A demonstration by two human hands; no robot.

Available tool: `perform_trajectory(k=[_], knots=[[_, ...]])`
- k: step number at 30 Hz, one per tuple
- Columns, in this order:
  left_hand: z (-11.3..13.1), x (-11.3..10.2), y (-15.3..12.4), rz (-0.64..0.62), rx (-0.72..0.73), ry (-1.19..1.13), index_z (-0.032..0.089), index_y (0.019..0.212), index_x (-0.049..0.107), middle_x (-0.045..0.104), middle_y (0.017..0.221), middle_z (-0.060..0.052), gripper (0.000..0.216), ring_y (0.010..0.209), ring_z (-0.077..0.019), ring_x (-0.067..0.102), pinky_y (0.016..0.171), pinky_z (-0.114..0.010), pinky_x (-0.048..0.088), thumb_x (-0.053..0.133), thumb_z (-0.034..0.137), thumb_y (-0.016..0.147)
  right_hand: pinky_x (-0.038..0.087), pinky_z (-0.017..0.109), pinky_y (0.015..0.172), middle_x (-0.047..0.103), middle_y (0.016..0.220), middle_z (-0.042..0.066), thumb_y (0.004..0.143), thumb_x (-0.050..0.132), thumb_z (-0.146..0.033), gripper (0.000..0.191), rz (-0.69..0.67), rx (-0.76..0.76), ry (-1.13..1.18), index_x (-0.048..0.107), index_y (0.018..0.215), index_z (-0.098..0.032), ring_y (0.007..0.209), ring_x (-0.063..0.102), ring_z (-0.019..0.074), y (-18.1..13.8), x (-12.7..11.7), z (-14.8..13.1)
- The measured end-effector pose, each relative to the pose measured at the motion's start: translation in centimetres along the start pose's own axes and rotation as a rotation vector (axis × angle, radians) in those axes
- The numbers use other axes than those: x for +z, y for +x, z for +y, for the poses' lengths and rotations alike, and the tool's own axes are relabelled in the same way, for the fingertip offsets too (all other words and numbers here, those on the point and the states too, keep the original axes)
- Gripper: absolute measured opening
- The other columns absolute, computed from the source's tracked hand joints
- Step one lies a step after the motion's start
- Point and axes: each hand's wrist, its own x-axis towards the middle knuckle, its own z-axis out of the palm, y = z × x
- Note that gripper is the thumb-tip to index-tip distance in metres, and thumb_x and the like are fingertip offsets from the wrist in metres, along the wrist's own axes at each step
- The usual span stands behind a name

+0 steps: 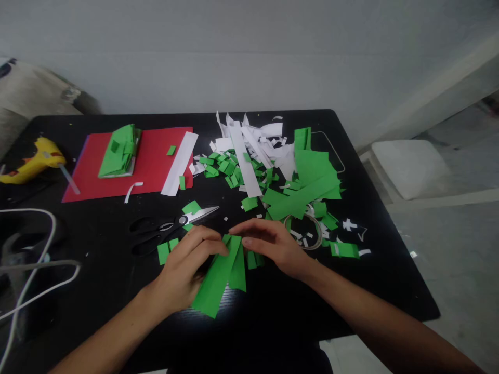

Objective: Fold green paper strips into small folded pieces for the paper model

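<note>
My left hand and my right hand meet over long green paper strips lying on the black table. Both hands pinch the strips' top end with curled fingers. Black-handled scissors lie shut just beyond my left hand, on small green scraps. A tape roll sits behind my right hand.
A pile of white and green paper offcuts covers the table's far middle and right. A red sheet carries a folded green stack and a white strip. A yellow glue gun and white cables lie at the left.
</note>
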Motion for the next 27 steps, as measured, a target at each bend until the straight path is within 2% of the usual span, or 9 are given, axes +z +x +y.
perform_trajectory(k=[5,9,14,17,20,27], knots=[[0.06,0.03,-0.22,-0.012,-0.027,0.011,0.018,0.109,0.063,0.062,0.106,-0.008,0.011,0.099,-0.0174,0.062,0.084,-0.027,0.049,0.057,0.013,0.101,0.059,0.025,0.072,0.077,0.107,0.004,0.085,0.081,-0.029,0.021,-0.076,0.093,0.129,0.078,0.104,-0.021,0.074,0.068,0.0110,0.08,0.08,-0.13],[0.31,0.11,-0.44,0.011,-0.081,-0.017,0.019,0.108,0.062,0.063,0.107,-0.007,0.011,0.099,-0.0174,0.064,0.083,-0.027,0.051,0.053,0.014,0.104,0.058,0.021,0.070,0.076,0.104,0.002,0.085,0.082,-0.024,0.020,-0.093,0.135,0.220,0.075,0.104,-0.022,0.084,0.070,0.0114,0.08,0.21,-0.15],[0.14,0.09,-0.31,0.015,-0.027,0.015,0.019,0.114,0.064,0.065,0.112,-0.008,0.015,0.103,-0.0188,0.066,0.085,-0.029,0.054,0.052,0.017,0.105,0.057,0.024,0.081,0.078,0.112,0.003,0.084,0.082,-0.023,0.024,-0.047,0.149,0.224,0.074,0.107,-0.022,0.099,0.072,0.0139,0.08,0.10,0.06],[-0.15,0.07,-0.18,0.012,0.019,0.044,0.019,0.118,0.064,0.065,0.113,-0.009,0.018,0.103,-0.0183,0.067,0.084,-0.028,0.056,0.053,0.015,0.104,0.056,0.026,0.089,0.078,0.115,0.003,0.086,0.081,-0.025,0.022,-0.040,0.138,0.190,0.076,0.108,-0.023,0.102,0.072,0.0136,0.14,0.00,0.10],[-0.27,0.12,-0.17,-0.001,0.005,0.060,0.018,0.119,0.063,0.064,0.115,-0.008,0.020,0.106,-0.0172,0.067,0.088,-0.027,0.055,0.051,0.013,0.104,0.054,0.027,0.095,0.078,0.115,0.002,0.088,0.079,-0.025,0.020,-0.038,0.114,0.169,0.077,0.108,-0.024,0.105,0.072,0.0132,0.16,-0.05,0.06],[-0.49,0.18,-0.47,-0.025,0.029,0.108,0.017,0.125,0.064,0.064,0.121,-0.009,0.024,0.112,-0.0181,0.064,0.095,-0.028,0.051,0.050,0.013,0.105,0.054,0.027,0.095,0.078,0.116,0.001,0.091,0.076,-0.026,0.019,-0.059,0.065,0.164,0.079,0.110,-0.026,0.105,0.071,0.0139,0.07,-0.12,0.15]])
